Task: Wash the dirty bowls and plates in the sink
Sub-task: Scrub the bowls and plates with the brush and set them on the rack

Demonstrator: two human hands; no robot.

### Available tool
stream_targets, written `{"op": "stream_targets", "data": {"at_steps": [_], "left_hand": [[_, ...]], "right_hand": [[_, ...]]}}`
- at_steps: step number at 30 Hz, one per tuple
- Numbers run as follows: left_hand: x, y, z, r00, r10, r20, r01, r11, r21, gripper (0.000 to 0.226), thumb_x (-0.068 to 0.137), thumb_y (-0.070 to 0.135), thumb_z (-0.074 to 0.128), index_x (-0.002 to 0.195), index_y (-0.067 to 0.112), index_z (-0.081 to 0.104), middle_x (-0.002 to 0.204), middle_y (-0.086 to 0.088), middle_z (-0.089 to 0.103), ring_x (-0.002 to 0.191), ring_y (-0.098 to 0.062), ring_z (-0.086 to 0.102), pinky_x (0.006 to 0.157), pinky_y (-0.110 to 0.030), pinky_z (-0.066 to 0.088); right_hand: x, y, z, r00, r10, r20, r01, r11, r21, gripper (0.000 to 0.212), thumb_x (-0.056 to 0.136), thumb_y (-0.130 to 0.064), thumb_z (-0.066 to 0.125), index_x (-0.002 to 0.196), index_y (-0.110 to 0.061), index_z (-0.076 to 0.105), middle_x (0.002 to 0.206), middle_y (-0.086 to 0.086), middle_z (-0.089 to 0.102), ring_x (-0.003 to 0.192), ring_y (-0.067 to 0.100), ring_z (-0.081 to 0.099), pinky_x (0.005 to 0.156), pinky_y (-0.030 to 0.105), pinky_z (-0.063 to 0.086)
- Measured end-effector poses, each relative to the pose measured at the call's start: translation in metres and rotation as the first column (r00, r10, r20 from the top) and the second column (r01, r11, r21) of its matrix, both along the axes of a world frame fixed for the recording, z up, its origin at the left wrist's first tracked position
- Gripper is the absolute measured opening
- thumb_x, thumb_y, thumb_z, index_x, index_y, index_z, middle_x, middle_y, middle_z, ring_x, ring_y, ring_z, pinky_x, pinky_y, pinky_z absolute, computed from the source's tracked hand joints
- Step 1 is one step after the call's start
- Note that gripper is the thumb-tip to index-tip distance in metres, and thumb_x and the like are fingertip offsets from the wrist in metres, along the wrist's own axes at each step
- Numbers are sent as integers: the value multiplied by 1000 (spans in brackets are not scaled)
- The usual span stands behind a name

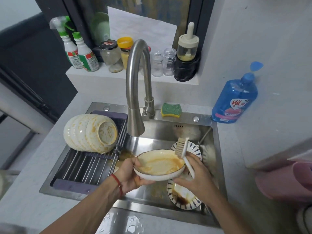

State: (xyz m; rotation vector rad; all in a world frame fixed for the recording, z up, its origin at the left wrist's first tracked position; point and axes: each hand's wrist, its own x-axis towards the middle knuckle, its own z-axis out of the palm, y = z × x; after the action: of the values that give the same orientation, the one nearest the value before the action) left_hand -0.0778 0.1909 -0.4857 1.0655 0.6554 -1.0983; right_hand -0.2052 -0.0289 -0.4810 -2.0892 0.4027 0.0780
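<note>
Cream-glazed shallow ceramic plate [158, 164], smeared with orange-brown sauce, sits in your left hand [130, 176]: thumb hooked over the near rim, fingers curled underneath. Your right hand [194, 174] grips the white plastic handle of a pale-bristled dish brush [183, 152], its fingers wrapped round the stem, and also touches the plate's right edge; bristle head stands up just past the far rim, not on the glaze.

Plate is held above the stainless steel sink [152, 134], in front of the brushed-steel gooseneck tap [136, 92]. No water stream visible.

Judgement: scrubbing step about to start. Tilt the plate toward the basin so runoff drains away from you, lay the bristles flat on the sauce ring, work in circles from rim inward. Keep the thumb clear of the brush path.

Two blue-patterned plates [184, 198] lie in the basin beneath; stained white stacked bowls [89, 134] wait on the roll-up rack [84, 166] at left.
</note>
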Motion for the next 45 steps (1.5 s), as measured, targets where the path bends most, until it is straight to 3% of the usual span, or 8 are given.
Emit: {"op": "stream_targets", "data": {"at_steps": [8,12,18,22,24,29,37,45], "left_hand": [[-6,-28,26,941,-30,338,-2,996,94,38,101,54,43,112,28,69,110,2,69,104,-15,59,88,-35,48],[-10,-29,15,659,-373,653,136,913,384,35,86,28,83,117,25,68,106,7,77,105,-18,71,78,-20,58],[-8,-56,13,643,-394,656,18,865,502,55,61,13,99,110,13,73,102,0,78,97,-21,72,79,-36,64],[-2,-63,12,429,-653,624,-56,670,740,46,70,11,92,111,21,72,99,6,72,95,-17,69,83,-33,62],[-3,-67,12,364,-723,587,-56,612,789,47,71,13,90,114,22,73,100,5,73,95,-17,70,86,-36,63],[-3,-69,20,292,-792,536,-87,537,839,42,70,13,86,109,20,72,97,0,75,90,-21,71,86,-40,62],[-1,-60,29,197,-858,474,-70,470,880,40,68,10,84,105,17,75,96,-4,76,90,-26,70,86,-40,58],[-4,-42,26,244,-796,554,14,574,819,52,65,5,88,114,16,75,101,1,74,96,-20,70,83,-35,62]], "right_hand": [[27,-8,5,973,-226,52,208,950,232,35,80,-37,86,106,-27,64,83,-3,71,68,6,69,56,25,57],[28,-17,-8,964,-252,-82,265,895,359,31,94,-45,69,109,-19,62,70,16,69,53,13,59,45,24,42],[28,-33,-5,947,-246,-204,275,954,123,39,102,-61,39,112,-26,54,85,-2,64,65,9,58,53,29,43],[23,-32,15,977,-137,-163,79,945,-318,22,111,-32,28,107,-25,49,77,-4,60,66,16,59,53,35,45],[20,-13,21,993,37,-111,-79,914,-397,25,110,-21,35,133,-26,43,78,-6,58,65,16,58,49,29,40],[30,3,31,984,119,-132,-153,944,-293,90,101,-4,40,157,-40,-20,78,6,60,67,26,60,57,45,50],[36,-4,41,977,59,-205,-110,963,-246,76,104,-7,35,158,-41,-6,79,8,55,67,27,57,54,40,38],[34,-10,41,957,97,-272,-130,986,-105,71,106,-10,30,158,-47,-2,86,1,47,69,16,48,66,42,42]]}}
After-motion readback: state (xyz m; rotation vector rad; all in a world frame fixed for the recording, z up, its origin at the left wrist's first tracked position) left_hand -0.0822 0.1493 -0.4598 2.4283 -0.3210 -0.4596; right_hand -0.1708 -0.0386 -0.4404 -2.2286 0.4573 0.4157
